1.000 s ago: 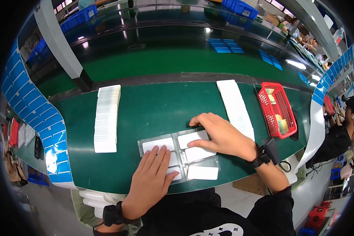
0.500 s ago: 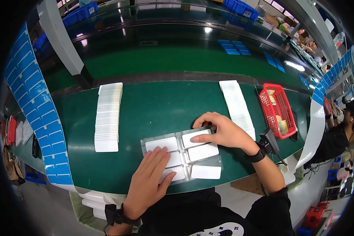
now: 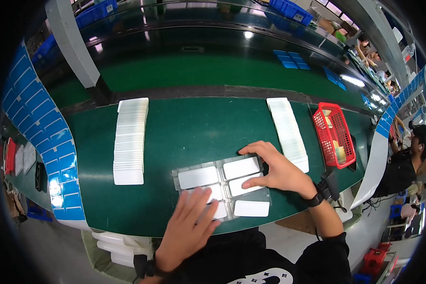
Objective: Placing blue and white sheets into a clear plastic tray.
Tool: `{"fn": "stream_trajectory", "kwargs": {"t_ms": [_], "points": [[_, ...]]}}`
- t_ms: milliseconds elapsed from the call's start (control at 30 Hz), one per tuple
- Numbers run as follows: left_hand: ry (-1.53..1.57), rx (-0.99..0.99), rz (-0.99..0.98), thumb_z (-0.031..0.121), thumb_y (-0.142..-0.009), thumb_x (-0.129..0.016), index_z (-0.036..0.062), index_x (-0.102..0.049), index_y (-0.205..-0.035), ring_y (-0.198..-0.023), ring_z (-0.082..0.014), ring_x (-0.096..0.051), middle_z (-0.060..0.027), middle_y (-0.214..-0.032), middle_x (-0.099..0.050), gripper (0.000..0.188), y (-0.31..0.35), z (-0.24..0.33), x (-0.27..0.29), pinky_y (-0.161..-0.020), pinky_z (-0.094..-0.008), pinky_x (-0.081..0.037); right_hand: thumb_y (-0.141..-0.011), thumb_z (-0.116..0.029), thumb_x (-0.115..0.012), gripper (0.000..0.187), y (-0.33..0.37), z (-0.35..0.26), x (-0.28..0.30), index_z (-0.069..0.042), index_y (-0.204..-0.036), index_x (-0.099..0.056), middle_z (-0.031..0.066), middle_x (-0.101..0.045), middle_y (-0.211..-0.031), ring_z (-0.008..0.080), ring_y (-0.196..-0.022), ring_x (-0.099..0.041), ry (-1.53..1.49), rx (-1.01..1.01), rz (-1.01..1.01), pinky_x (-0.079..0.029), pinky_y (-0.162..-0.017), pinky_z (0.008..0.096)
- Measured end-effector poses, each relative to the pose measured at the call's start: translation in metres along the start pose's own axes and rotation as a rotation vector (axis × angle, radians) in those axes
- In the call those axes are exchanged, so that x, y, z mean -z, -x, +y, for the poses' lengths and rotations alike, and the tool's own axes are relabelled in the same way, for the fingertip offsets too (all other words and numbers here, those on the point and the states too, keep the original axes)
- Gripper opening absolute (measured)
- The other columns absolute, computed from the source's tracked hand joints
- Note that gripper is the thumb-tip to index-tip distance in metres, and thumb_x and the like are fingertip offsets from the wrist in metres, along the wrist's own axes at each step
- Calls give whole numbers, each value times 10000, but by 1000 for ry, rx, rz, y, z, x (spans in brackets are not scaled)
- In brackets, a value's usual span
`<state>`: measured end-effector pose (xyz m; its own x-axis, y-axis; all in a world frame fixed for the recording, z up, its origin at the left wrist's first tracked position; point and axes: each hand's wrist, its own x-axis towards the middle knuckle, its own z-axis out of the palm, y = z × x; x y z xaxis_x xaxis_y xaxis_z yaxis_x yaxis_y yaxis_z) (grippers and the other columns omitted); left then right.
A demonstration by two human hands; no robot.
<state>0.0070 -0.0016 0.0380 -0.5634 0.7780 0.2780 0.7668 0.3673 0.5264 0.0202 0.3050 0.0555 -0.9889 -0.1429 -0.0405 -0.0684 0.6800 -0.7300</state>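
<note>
A clear plastic tray [image 3: 223, 191] lies on the green work surface in front of me, with white rectangular cards in two columns of pockets. The bottom-right card [image 3: 252, 208] sits skewed, past the tray's edge. Over the lower left column is my left hand [image 3: 187, 232], fingers stretched and slightly blurred, partly covering the middle-left card [image 3: 215, 192]. My right hand [image 3: 281, 175] is at the tray's right side, its thumb on the middle-right card [image 3: 239, 186] and its index finger arched past the upper-right corner; the other fingers are mostly hidden.
Long overlapping stacks of white cards stand left [image 3: 130, 142] and right [image 3: 288, 135]. Beyond the right stack is a red basket [image 3: 335, 135]. A strip of blue labels [image 3: 57, 146] hangs at left, beside a grey post [image 3: 73, 47]. Behind runs a green conveyor [image 3: 184, 71].
My left hand has shifted down and right, off the upper-left card. My right thumb has moved from the upper-right card to the middle-right one. The view has shifted slightly.
</note>
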Motion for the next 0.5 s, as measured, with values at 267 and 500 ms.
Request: {"fn": "stream_trajectory", "kwargs": {"t_ms": [267,500], "points": [[596,-469,229,221,-906,-807,-40,-712,-1172,-996,-319,-709,-161,-1089,-712,385,-15,84,62,-853,-364,-598,-792,-280,-935,736,10,-13,-8,-45,-1394,-583,186,-569,-1412,380,-1349,-503,140,15,160,-447,-1124,448],[656,-277,208,246,-963,-737,-65,-708,-1154,-947,-243,-687,-114,-1005,-682,366,-13,115,73,-798,-321,-582,-748,-441,-955,1007,54,-41,-16,-73,-1537,-447,274,-322,-1642,497,-1543,-273,287,-113,85,-283,-1247,573]]}}
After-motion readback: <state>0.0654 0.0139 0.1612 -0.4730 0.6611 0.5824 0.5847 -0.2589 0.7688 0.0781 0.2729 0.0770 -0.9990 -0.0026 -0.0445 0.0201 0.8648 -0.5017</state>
